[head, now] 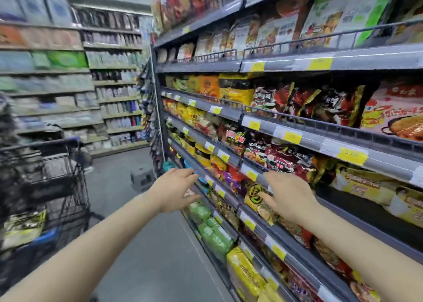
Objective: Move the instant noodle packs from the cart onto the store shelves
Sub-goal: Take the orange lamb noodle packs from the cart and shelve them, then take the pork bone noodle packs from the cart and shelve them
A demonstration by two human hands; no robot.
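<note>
Both my arms reach forward along the noodle shelves (pixel 288 141) on the right. My left hand (pixel 176 188) is open with fingers spread, hovering in front of a lower shelf edge and holding nothing. My right hand (pixel 288 196) is open too, its fingers resting against a yellow noodle pack with a black round logo (pixel 253 196) that stands on a lower shelf. The dark wire cart (pixel 57 182) stands at the left. A yellow and black noodle pack (pixel 23 228) lies in it, blurred.
The shelves on the right are packed with colourful noodle bags behind grey rails with yellow price tags. A grey step stool (pixel 142 178) sits on the aisle floor ahead. Another shelf wall runs across the far left. Grey floor lies between cart and shelves.
</note>
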